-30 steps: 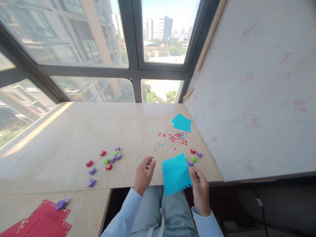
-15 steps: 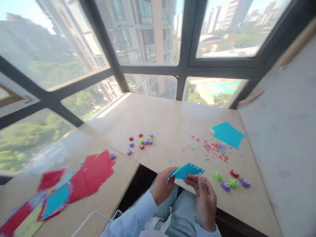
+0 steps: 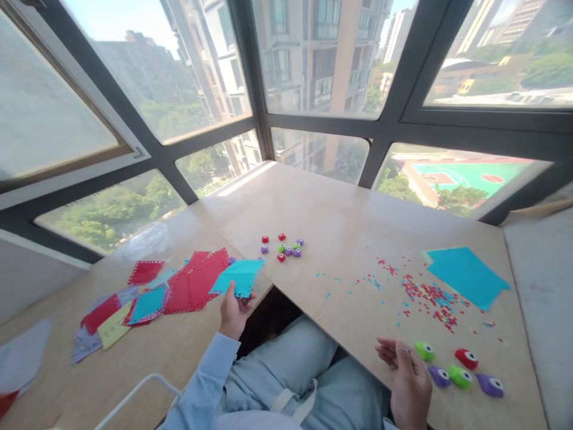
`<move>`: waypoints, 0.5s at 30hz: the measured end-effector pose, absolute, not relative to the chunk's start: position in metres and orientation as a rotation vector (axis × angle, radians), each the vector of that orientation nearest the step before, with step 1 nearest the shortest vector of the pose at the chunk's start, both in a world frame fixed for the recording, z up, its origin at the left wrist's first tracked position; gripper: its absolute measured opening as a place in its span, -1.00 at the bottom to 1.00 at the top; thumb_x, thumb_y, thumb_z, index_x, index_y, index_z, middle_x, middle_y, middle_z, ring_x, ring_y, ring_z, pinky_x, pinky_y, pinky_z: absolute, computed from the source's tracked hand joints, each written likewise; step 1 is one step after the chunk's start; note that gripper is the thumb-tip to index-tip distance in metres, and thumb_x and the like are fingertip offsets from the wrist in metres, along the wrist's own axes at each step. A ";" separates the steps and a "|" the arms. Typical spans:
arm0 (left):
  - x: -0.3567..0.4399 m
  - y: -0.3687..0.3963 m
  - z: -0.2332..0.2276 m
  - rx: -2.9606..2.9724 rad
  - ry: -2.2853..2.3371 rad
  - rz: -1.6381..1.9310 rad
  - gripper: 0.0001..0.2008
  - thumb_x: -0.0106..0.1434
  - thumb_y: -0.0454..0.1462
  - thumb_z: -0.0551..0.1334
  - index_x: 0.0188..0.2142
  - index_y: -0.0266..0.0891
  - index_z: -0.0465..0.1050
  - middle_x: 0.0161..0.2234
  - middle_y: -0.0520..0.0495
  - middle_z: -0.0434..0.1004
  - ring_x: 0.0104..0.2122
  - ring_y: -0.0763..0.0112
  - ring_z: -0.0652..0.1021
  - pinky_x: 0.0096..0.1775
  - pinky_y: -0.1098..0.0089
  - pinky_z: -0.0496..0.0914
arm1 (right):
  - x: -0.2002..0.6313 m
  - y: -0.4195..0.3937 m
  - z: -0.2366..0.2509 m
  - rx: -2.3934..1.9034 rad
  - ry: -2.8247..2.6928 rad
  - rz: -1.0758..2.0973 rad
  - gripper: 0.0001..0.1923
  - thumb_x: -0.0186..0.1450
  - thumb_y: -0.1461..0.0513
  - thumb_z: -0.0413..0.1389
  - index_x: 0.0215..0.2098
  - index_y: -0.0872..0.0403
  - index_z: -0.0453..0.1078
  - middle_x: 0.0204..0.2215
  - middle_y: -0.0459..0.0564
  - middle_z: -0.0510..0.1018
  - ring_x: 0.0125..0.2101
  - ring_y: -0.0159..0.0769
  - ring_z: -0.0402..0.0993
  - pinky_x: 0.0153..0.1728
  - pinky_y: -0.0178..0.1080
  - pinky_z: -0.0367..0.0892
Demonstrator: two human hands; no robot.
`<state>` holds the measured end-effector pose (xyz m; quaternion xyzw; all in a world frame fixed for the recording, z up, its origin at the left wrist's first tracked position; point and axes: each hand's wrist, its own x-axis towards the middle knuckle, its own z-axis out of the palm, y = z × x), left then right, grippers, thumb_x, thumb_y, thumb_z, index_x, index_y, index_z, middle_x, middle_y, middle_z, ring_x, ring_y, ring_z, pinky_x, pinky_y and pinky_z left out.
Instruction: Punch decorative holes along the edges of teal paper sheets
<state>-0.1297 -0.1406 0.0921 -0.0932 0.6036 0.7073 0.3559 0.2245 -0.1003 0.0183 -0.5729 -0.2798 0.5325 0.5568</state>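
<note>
My left hand holds a blue paper sheet with punched edges just above the left table, next to a pile of red and blue punched sheets. My right hand rests open at the front edge of the right table, fingers apart, holding nothing. Right beside it lie small green, purple and red punches. Red and blue paper bits are scattered beyond them.
A plain blue sheet lies at the far right of the table. A cluster of several small punches sits mid-table. Yellow, red and grey papers lie on the left table. A gap separates the two tables. Windows surround the far side.
The view swung left. My left hand carried the blue punched sheet leftward to the paper pile. My right hand let go of it and stayed near the punches.
</note>
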 end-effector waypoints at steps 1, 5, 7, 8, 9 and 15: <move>-0.139 -0.146 0.090 -0.257 1.580 1.908 -0.78 0.34 -0.20 0.08 -0.36 -0.29 0.34 -0.61 0.01 0.44 -0.67 0.44 0.48 -0.70 0.55 0.17 | 0.229 -0.103 0.014 -1.370 -0.640 1.255 -0.52 0.08 -0.11 0.28 -0.35 0.15 0.47 -0.41 0.01 0.60 -0.44 -0.32 0.51 -0.38 -0.31 0.46; -0.169 -0.163 0.080 -0.379 1.636 2.115 -0.77 0.36 -0.18 0.04 -0.40 -0.23 0.24 -0.67 0.12 0.32 -0.74 0.54 0.35 -0.69 0.55 0.10 | 0.240 -0.112 0.003 -1.399 -0.620 1.273 -0.50 0.06 -0.12 0.29 -0.36 0.16 0.47 -0.42 0.01 0.59 -0.44 -0.32 0.52 -0.36 -0.29 0.49; -0.177 -0.169 0.074 -0.423 1.613 2.155 -0.77 0.35 -0.15 0.04 -0.38 -0.24 0.25 -0.60 0.08 0.38 -0.71 0.58 0.35 -0.67 0.57 0.12 | 0.241 -0.113 0.002 -1.404 -0.645 1.274 -0.50 0.05 -0.11 0.29 -0.35 0.16 0.47 -0.41 0.00 0.59 -0.43 -0.32 0.52 -0.36 -0.30 0.49; -0.179 -0.171 0.071 -0.432 1.597 2.155 -0.78 0.33 -0.15 0.05 -0.37 -0.24 0.26 -0.57 0.05 0.41 -0.70 0.59 0.36 -0.66 0.58 0.15 | 0.241 -0.112 0.003 -1.408 -0.660 1.273 -0.49 0.04 -0.11 0.29 -0.36 0.16 0.47 -0.41 0.00 0.59 -0.44 -0.32 0.52 -0.37 -0.30 0.50; -0.180 -0.172 0.068 -0.438 1.585 2.147 -0.81 0.30 -0.17 0.08 -0.37 -0.25 0.27 -0.55 0.03 0.43 -0.69 0.59 0.37 -0.66 0.58 0.17 | 0.241 -0.111 0.003 -1.411 -0.677 1.273 -0.49 0.04 -0.12 0.29 -0.36 0.16 0.47 -0.41 0.01 0.59 -0.44 -0.31 0.52 -0.38 -0.29 0.50; -0.165 -0.166 0.054 -0.333 1.613 2.087 -0.85 0.03 -0.31 0.24 -0.37 -0.30 0.36 -0.59 0.09 0.34 -0.72 0.61 0.32 -0.68 0.59 0.12 | 0.239 -0.101 0.005 -1.435 -0.720 1.287 -0.42 -0.03 -0.17 0.30 -0.40 0.18 0.46 -0.44 0.05 0.60 -0.49 -0.25 0.53 -0.47 -0.24 0.51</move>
